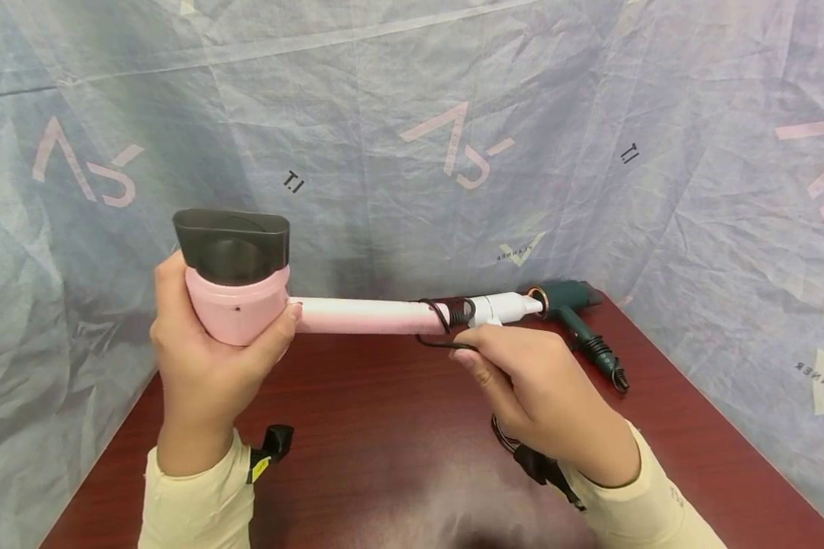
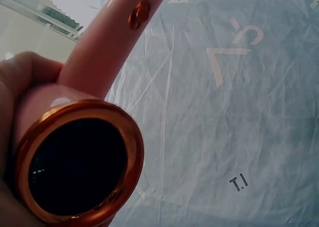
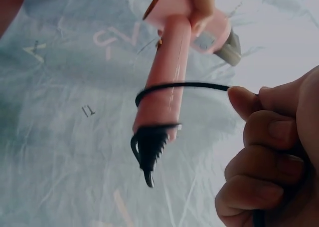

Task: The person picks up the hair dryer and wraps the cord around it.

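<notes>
A pink hair dryer (image 1: 247, 301) with a black nozzle is held up above the table, its handle (image 1: 364, 316) pointing right. My left hand (image 1: 202, 358) grips its body; the left wrist view shows its copper rear ring (image 2: 79, 162) and pink handle (image 2: 107, 42). My right hand (image 1: 532, 389) pinches the black cord (image 1: 434, 341) close to the handle's end, where the cord loops round the handle (image 3: 164, 82) above the black strain relief (image 3: 149, 147).
A dark green hair dryer (image 1: 570, 301) and a white one (image 1: 504, 307) lie at the back of the dark red table (image 1: 384, 450). A black plug (image 1: 275, 442) sits near my left sleeve. Blue-grey sheeting (image 1: 453, 114) walls the table on three sides.
</notes>
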The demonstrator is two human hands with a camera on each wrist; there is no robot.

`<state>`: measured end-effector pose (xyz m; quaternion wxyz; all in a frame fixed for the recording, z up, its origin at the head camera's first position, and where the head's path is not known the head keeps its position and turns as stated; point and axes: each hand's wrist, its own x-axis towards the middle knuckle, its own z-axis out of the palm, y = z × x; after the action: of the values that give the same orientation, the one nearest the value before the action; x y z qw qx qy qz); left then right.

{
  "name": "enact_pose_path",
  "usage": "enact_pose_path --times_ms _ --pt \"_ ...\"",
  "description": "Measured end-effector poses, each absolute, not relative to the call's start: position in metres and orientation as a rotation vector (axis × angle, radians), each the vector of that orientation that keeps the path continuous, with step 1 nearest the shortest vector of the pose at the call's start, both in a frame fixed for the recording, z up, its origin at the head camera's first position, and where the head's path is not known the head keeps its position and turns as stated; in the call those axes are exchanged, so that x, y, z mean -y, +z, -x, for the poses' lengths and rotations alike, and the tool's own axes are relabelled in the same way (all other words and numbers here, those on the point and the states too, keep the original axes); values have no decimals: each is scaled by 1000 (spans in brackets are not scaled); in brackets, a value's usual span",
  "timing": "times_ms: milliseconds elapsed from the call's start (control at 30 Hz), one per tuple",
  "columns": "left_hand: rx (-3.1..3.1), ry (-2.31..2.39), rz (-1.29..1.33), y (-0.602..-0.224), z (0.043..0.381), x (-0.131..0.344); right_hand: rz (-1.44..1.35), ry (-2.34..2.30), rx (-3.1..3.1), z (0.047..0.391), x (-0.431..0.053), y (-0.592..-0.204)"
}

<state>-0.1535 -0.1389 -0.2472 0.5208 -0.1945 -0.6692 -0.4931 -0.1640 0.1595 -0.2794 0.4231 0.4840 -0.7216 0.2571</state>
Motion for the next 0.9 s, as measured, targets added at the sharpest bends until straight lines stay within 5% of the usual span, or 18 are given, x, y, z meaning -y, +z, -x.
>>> enact_pose_path --times_ms 900 --pt "1553 -1510 1006 -251 159 147 -1292 1082 1943 193 -178 -284"
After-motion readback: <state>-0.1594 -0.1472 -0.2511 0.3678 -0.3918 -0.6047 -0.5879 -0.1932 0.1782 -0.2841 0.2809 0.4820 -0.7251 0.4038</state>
